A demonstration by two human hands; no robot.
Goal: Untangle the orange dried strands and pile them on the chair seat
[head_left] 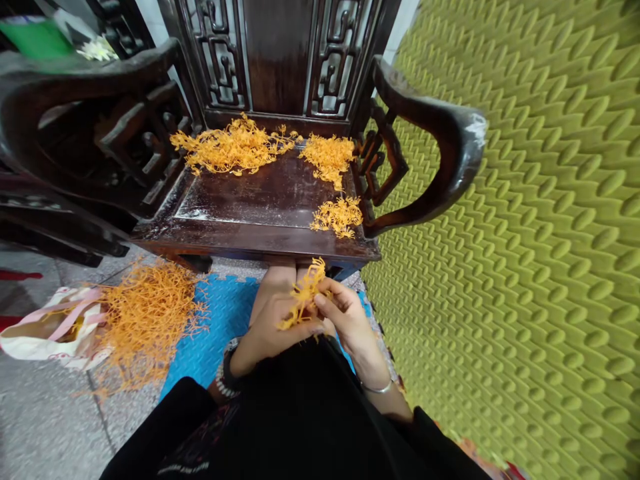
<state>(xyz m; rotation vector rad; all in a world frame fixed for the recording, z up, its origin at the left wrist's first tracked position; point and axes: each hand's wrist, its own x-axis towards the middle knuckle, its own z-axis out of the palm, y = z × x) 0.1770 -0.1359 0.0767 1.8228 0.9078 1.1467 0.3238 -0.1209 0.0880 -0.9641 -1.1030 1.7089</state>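
Head view: the left hand (273, 320) and the right hand (345, 317) meet just above the person's lap, in front of the dark wooden chair (260, 233). Both hands are closed on one small bunch of orange strands (303, 293); the left fingers are curled around its lower end, and the right fingertips pinch its side. The bunch stands up between the hands, its top close to the front edge of the seat.

On the seat lie three separate heaps of the same strands: a large heap (233, 147) at the back left, a medium heap (327, 157) at the back right, and a small heap (339, 217) at the right edge (nearest the hands). A loose pile (145, 320) spills from a cloth bag (45, 330) on the floor to the left, beside a blue mat (220, 327). A green textured panel (525, 267) fills the right side.
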